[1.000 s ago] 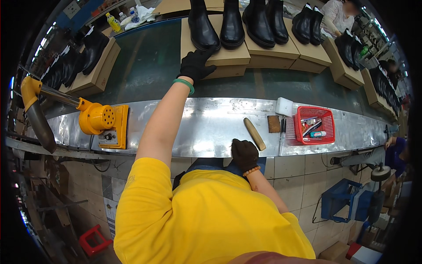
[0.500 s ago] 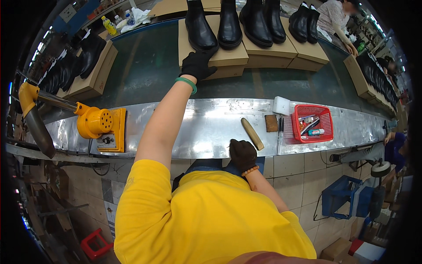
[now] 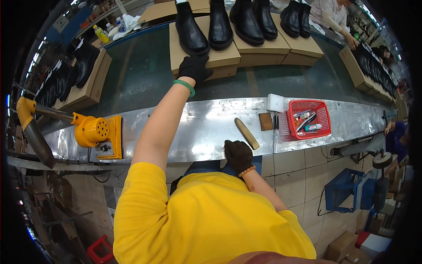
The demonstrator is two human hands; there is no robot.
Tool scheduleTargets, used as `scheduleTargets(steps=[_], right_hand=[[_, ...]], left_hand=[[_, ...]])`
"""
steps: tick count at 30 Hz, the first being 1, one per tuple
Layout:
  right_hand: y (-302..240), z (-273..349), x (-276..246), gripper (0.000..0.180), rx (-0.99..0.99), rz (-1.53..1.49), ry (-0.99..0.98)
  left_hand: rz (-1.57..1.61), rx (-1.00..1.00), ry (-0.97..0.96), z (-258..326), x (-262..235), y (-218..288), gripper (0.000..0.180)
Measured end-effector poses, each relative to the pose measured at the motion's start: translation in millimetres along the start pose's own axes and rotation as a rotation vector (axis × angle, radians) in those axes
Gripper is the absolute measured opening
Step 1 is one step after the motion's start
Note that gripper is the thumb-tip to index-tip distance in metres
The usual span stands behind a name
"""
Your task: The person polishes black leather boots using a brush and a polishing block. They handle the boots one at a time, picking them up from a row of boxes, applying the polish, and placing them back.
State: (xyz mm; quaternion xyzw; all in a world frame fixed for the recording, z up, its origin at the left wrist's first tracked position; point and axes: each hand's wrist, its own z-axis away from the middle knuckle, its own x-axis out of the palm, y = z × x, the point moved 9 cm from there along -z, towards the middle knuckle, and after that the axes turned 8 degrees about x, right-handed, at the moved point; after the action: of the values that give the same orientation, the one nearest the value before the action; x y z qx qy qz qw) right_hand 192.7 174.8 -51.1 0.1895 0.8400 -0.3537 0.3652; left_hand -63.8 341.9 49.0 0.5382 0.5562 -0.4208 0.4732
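My left hand (image 3: 194,69), in a black glove, reaches out to the front edge of a brown shoe box (image 3: 223,58). Its fingers lie at the toe of a black ankle boot (image 3: 191,33) standing on the lid, and the thumb sticks out to the right. Whether the fingertips press on the boot is hidden. My right hand (image 3: 238,156), in a dark brown glove, is curled closed near the bench's front edge, close to my body. What it holds, if anything, cannot be made out. A long tan bar (image 3: 247,133) lies just beyond it.
On the metal bench (image 3: 193,127) are a yellow machine (image 3: 94,132), a brown block (image 3: 266,121), a white block (image 3: 275,103) and a red basket (image 3: 325,121) of small items. Beyond runs a green conveyor (image 3: 140,66) with more boots on boxes. A person (image 3: 329,17) stands far right.
My left hand has slid slightly right along the box front, below the boot's toe. The whole view has shifted a little. My right hand stays curled near the bench edge.
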Motion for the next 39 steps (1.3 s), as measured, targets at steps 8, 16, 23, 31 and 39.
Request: scheduleTargets(steps=[8, 16, 23, 31, 39], right_hand=[[1, -10, -1, 0.018, 0.075, 0.012, -0.074], [5, -10, 1, 0.017, 0.092, -0.018, -0.107], [7, -16, -5, 0.015, 0.061, -0.022, -0.094], [8, -15, -10, 0.015, 0.054, -0.093, -0.053], [10, -16, -12, 0.015, 0.056, -0.121, -0.036]], left_hand=[[0.363, 0.249, 0.228, -59, -19, 52, 0.049], [0.185, 0.407, 0.268, -178, -19, 129, 0.031], [0.14, 0.426, 0.184, -219, 12, 138, 0.035], [0.121, 0.518, 0.045, -216, 7, 143, 0.04], [0.293, 0.476, -0.074, -225, 20, 127, 0.036]])
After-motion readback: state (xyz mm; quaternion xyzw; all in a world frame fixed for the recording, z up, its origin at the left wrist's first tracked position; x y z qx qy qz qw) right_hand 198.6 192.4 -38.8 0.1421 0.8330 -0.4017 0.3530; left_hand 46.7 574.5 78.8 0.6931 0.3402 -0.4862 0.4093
